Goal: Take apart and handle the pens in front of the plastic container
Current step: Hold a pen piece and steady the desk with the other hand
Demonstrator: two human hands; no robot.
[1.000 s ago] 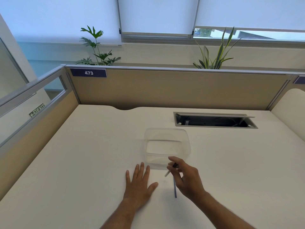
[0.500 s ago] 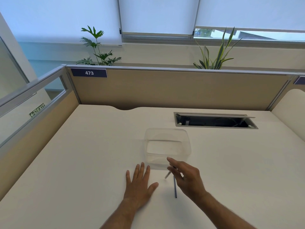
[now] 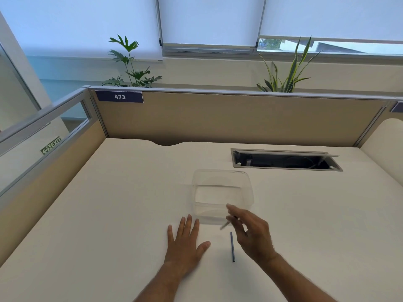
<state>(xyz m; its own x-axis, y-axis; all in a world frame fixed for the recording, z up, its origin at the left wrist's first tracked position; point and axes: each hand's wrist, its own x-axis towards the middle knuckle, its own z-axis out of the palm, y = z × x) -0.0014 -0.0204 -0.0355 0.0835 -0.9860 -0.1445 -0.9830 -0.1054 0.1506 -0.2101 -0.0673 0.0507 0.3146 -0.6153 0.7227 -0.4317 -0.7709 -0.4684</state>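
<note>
We see two pen pieces on the table (image 3: 109, 214), near its front edge, just in front of the container (image 3: 222, 192): a dark rod (image 3: 232, 246) lying free and a pale piece (image 3: 224, 226) blurred at the right hand's fingertips. Both look light, thin, stiff and prone to rolling, so we would pinch each at mid-length. Our left hand (image 3: 185, 240) lies flat with its fingers spread, holding nothing. Our right hand (image 3: 250, 232) is blurred; we cannot tell whether it pinches the pale piece. A second ago its fingers were curled over that piece; now they reach out toward the container.
</note>
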